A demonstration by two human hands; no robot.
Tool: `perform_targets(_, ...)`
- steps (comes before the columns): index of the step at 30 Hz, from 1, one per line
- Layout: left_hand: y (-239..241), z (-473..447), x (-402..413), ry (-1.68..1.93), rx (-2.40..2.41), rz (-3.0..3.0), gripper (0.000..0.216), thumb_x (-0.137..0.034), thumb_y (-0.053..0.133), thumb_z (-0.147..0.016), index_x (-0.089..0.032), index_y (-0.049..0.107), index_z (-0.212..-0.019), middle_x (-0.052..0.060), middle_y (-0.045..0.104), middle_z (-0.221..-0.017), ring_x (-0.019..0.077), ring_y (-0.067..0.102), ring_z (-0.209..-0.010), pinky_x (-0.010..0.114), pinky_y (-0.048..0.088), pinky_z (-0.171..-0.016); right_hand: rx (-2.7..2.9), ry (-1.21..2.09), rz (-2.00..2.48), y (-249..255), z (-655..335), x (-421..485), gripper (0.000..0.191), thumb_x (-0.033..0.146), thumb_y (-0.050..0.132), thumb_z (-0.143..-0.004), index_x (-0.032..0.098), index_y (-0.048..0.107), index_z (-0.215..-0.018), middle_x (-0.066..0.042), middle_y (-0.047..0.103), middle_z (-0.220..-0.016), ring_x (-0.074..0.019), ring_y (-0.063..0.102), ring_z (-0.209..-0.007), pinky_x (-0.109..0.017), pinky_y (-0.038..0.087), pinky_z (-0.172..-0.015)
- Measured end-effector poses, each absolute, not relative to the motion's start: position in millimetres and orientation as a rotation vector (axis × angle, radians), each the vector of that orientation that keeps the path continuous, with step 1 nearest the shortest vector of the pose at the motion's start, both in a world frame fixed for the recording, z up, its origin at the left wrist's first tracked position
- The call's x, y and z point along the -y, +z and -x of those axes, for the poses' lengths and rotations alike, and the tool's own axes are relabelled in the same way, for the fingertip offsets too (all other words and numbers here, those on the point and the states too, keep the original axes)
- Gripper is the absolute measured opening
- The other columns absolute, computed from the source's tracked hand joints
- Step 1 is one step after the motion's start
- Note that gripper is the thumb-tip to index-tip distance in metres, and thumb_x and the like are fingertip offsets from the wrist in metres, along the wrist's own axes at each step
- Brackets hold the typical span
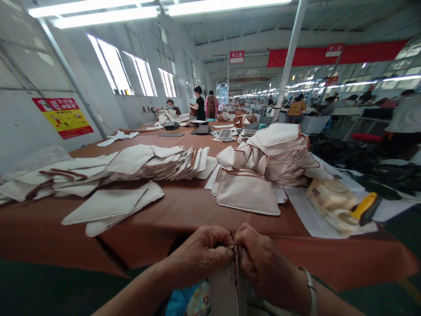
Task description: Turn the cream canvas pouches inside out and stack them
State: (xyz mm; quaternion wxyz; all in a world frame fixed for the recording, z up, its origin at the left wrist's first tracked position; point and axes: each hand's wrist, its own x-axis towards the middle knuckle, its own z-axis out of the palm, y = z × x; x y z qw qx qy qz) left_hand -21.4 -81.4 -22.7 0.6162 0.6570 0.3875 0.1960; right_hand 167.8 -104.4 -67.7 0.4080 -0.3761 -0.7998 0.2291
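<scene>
Close to my lap, in front of the table edge, my left hand (pixel 213 246) and my right hand (pixel 255 252) meet at the top of a white fabric piece with brown edging (pixel 226 287). Fingers of both hands pinch its upper edge, one on each side of the seam. Its lower part hangs down between my wrists. Just beyond on the table lies a flat white fabric piece with a brown-trimmed top (pixel 248 193). To the left, two overlapping white pieces (pixel 112 204) lie flat. What sits between my fingertips is too small to make out.
A brown-covered table (pixel 187 210) spans the front. White pieces are piled at left (pixel 148 162) and in a tall stack (pixel 283 153) at right. A stained plastic container (pixel 332 199) and a yellow-and-black tool (pixel 366 208) rest on paper at right. People (pixel 199 105) work farther back.
</scene>
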Motion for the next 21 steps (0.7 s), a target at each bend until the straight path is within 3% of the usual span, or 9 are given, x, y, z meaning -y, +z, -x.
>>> perform_targets(4, -18.8, 24.7, 82.7, 0.345, -0.891, -1.493, 0.016, -0.028, 0.057, -0.078, -0.012, 0.058, -0.076, -0.004, 0.044, -0.064, 0.0080, 0.030, -0.056, 0.020, 0.021, -0.049, 1.592, 1.495, 0.779, -65.8, -173.6, 93.3, 0.020, 0.031, 0.042, -0.089, 0.019, 0.046, -0.074, 0.002, 0.044, -0.064, -0.0115, 0.036, -0.054, -0.023, 0.029, -0.049)
perform_targets(6, -19.5, 25.8, 83.3, 0.341, -0.895, -1.474, 0.017, -0.029, 0.058, -0.077, -0.013, 0.058, -0.078, -0.004, 0.043, -0.063, 0.0080, 0.030, -0.055, 0.020, 0.022, -0.049, 1.476, 1.692, 0.740, -63.4, -176.9, 92.1, 0.023, 0.037, 0.045, -0.090, 0.018, 0.047, -0.076, 0.004, 0.039, -0.062, -0.0097, 0.029, -0.052, -0.021, 0.024, -0.047)
perform_targets(10, -24.3, 26.9, 83.0, 0.374, -0.941, -1.473, 0.019, -0.031, 0.060, -0.077, -0.013, 0.059, -0.078, -0.003, 0.045, -0.064, 0.0088, 0.032, -0.056, 0.021, 0.025, -0.051, 1.738, 1.387, 0.888, -53.9, -182.6, 100.0, 0.024, 0.040, 0.054, -0.090, 0.017, 0.053, -0.086, 0.003, 0.044, -0.068, -0.0109, 0.035, -0.059, -0.022, 0.029, -0.053)
perform_targets(14, -25.3, 26.7, 82.8, 0.391, -0.961, -1.481, 0.024, -0.035, 0.061, -0.078, -0.012, 0.061, -0.081, -0.002, 0.048, -0.066, 0.0093, 0.035, -0.058, 0.020, 0.025, -0.052, 1.993, 1.034, 0.903, -46.9, -185.2, 105.6, 0.014, 0.031, 0.061, -0.087, 0.018, 0.055, -0.084, 0.000, 0.054, -0.076, -0.0140, 0.047, -0.067, -0.025, 0.036, -0.061)
perform_targets(21, -22.3, 24.8, 83.1, 0.337, -0.899, -1.537, 0.016, -0.027, 0.058, -0.081, -0.011, 0.057, -0.076, -0.005, 0.040, -0.062, 0.0076, 0.028, -0.055, 0.021, 0.020, -0.048, 2.160, 0.989, 0.908, -44.2, -182.2, 103.6, 0.014, 0.017, 0.045, -0.093, 0.017, 0.053, -0.081, -0.002, 0.057, -0.079, -0.0139, 0.050, -0.070, -0.024, 0.038, -0.065)
